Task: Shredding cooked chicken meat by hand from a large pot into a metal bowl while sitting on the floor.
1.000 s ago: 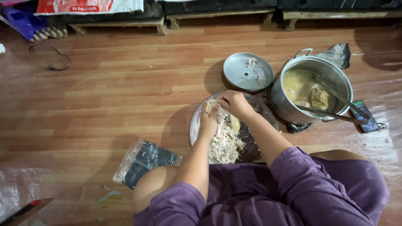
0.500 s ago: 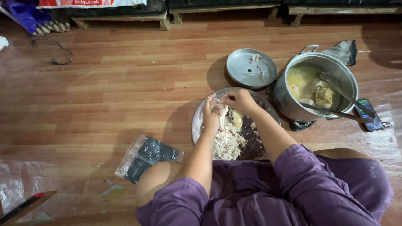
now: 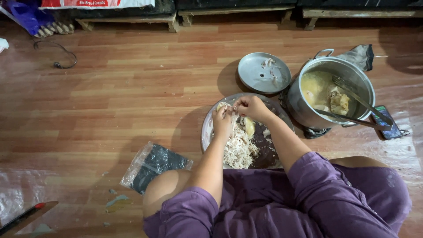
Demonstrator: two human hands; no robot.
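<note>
Pinching one piece of cooked chicken point(image 3: 232, 110) between them, the left hand point(image 3: 221, 121) and right hand point(image 3: 250, 107) meet at the far rim of the round plate point(image 3: 207, 130), just beyond the shredded meat pile point(image 3: 238, 147), both equally near.

A steel pot point(image 3: 331, 91) of yellowish broth sits on the wooden floor point(image 3: 132, 88), with tongs point(image 3: 359, 103) resting across its rim and its lid point(image 3: 264, 72) lying upturned just beside it. A dark phone point(image 3: 387, 122) lies near the pot, and a grey cloth point(image 3: 360, 55) is bunched behind it. Well apart from these, a clear plastic bag point(image 3: 152, 165) of something dark lies on the floor, a black cable point(image 3: 57, 55) curls further off, and a blue bag point(image 3: 26, 15) sits by a wooden pallet point(image 3: 125, 20).
</note>
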